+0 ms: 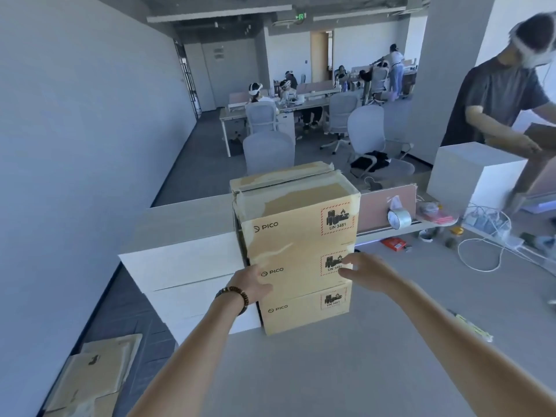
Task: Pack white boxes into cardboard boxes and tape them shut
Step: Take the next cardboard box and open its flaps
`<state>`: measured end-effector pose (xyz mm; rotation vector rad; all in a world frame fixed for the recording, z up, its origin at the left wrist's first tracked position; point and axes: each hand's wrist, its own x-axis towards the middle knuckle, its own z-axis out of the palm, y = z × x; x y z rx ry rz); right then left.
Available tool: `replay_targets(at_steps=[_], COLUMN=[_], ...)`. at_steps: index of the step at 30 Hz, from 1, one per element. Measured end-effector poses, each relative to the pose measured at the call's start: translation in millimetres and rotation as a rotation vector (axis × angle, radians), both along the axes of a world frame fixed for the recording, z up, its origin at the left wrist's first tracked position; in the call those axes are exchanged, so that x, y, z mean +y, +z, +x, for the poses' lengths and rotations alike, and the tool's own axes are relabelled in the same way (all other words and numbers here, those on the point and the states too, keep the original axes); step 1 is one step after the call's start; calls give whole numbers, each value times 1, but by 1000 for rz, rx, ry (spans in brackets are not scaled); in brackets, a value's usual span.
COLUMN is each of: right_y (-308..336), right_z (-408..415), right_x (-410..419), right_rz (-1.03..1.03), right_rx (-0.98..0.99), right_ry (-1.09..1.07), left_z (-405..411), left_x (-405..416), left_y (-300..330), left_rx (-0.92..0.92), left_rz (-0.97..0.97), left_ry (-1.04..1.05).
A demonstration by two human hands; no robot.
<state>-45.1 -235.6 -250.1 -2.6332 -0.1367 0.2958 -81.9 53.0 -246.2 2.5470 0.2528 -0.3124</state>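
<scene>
Three taped cardboard boxes printed PICO stand stacked on the grey table, the top one [296, 212] with tape across its lid. My left hand [251, 285], with a bead bracelet at the wrist, touches the front left of the middle box [296, 273]. My right hand [365, 270] reaches to that box's right front, fingers spread and relaxed near the hazard label. Neither hand holds anything. A stack of white boxes [186, 284] stands directly left of the cardboard stack. A roll of clear tape [398, 218] stands on a ledge behind, to the right.
Flattened cardboard [90, 374] lies on the floor at lower left. Another person [499, 103] handles a box beside a large white box [469, 173] at right. Cables [481, 251], a red packet [394, 244] and small items lie on the table's far right. Office chairs [267, 152] stand beyond.
</scene>
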Motion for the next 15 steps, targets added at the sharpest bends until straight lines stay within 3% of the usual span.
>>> replay_targets(at_steps=[11, 15], right_y=[10, 7], right_z=[75, 108], right_x=[-32, -38], right_rz=[142, 218], right_rx=[-72, -23], right_ry=[-188, -163], left_z=[47, 61], left_x=[19, 25], left_y=[9, 5], left_rx=[-112, -145], left_rz=[141, 27], left_ry=[156, 155])
